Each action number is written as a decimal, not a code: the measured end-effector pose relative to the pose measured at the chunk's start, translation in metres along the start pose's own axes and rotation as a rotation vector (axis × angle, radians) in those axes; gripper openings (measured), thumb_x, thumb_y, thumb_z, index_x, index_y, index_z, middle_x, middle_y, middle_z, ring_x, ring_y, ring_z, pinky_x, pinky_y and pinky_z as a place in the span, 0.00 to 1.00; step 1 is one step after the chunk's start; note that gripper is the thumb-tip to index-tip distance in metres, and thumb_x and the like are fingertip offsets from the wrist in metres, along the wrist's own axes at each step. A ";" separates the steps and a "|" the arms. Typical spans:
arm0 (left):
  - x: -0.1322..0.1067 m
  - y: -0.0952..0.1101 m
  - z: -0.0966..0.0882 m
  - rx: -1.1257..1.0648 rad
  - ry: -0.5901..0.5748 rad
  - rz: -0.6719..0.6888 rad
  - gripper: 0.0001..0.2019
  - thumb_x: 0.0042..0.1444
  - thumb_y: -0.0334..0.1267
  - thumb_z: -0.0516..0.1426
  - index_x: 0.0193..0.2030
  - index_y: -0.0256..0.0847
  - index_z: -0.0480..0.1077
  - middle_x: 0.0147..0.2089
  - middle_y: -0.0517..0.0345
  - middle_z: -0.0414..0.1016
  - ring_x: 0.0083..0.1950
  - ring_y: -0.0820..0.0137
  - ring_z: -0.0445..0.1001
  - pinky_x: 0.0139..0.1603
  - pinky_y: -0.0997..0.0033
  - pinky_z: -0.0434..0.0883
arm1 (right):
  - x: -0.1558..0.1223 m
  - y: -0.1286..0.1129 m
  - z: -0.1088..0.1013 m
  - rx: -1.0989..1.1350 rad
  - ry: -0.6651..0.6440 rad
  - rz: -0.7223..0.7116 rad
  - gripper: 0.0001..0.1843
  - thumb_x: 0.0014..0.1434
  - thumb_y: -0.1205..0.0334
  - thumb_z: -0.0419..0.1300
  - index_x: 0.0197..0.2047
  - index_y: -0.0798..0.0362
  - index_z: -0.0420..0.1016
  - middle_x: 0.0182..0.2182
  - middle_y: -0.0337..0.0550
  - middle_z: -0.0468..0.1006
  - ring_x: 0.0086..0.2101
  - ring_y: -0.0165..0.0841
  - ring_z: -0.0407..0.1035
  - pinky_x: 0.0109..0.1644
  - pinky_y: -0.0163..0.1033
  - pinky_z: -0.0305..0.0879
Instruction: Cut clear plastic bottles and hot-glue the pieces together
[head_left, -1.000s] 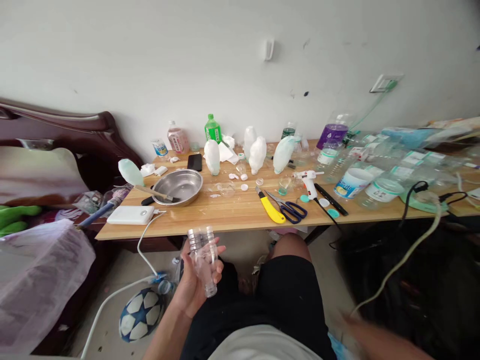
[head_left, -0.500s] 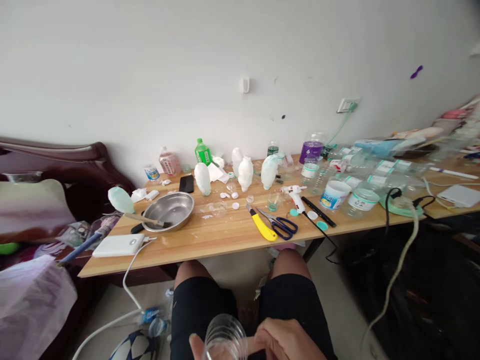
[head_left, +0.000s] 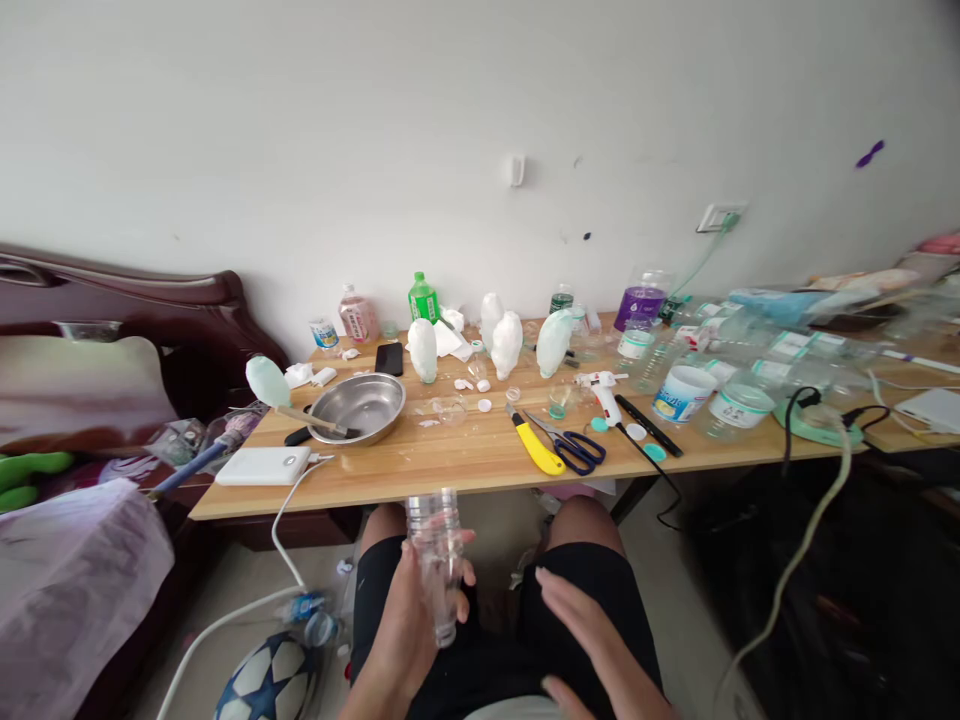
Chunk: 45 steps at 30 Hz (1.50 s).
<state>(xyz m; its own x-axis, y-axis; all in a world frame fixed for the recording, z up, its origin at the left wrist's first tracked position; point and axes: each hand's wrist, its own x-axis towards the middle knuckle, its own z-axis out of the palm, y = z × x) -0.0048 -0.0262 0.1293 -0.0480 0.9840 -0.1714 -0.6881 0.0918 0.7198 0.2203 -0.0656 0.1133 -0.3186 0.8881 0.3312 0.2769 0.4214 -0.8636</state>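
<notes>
My left hand [head_left: 411, 605] is wrapped round a clear plastic bottle [head_left: 437, 565] above my lap. The bottle's wide end points up toward the table edge and its narrow neck points down. Over my right thigh, my right hand [head_left: 581, 625] is apart from the bottle, fingers spread, holding nothing. Closest to the hands on the table [head_left: 420, 480] are a yellow utility knife [head_left: 536, 445] and dark-blue-handled scissors [head_left: 574, 448]. A white glue gun [head_left: 604, 395] lies to their right.
A metal bowl [head_left: 382, 400] with a brush [head_left: 319, 424] across it stands at the left, behind a white power bank [head_left: 262, 466]. Several white-coated forms [head_left: 508, 345] stand at the back. Clear bottles [head_left: 739, 405] crowd the right side. A white cable [head_left: 281, 530] hangs off the front edge.
The bottle has risen and turned in my left hand, so its side now shows. My right hand has come away from it and opened. The view has shifted slightly left.
</notes>
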 end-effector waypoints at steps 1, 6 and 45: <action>0.001 -0.004 0.005 0.030 0.012 0.020 0.27 0.56 0.59 0.58 0.56 0.44 0.71 0.50 0.46 0.78 0.34 0.66 0.76 0.22 0.74 0.73 | 0.005 -0.002 0.000 0.031 0.019 0.058 0.27 0.66 0.59 0.55 0.67 0.36 0.59 0.63 0.43 0.67 0.61 0.40 0.64 0.63 0.46 0.63; -0.004 -0.038 0.022 0.312 -0.022 0.119 0.25 0.57 0.51 0.60 0.59 0.46 0.70 0.62 0.49 0.72 0.64 0.56 0.68 0.63 0.59 0.66 | 0.040 0.004 0.018 0.395 0.102 0.270 0.30 0.67 0.52 0.54 0.69 0.40 0.52 0.66 0.48 0.62 0.64 0.40 0.59 0.64 0.49 0.62; -0.006 -0.055 0.028 0.134 -0.027 -0.018 0.25 0.60 0.41 0.61 0.64 0.44 0.67 0.64 0.48 0.71 0.68 0.54 0.63 0.71 0.52 0.56 | 0.065 0.013 0.034 0.565 0.000 0.368 0.35 0.65 0.42 0.53 0.71 0.42 0.49 0.66 0.46 0.63 0.66 0.38 0.53 0.69 0.50 0.51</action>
<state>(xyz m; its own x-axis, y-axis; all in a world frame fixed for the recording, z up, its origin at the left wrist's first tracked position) 0.0531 -0.0333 0.1098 -0.0162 0.9856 -0.1684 -0.5860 0.1271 0.8003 0.1720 -0.0085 0.1109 -0.2941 0.9555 -0.0226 -0.1499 -0.0694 -0.9863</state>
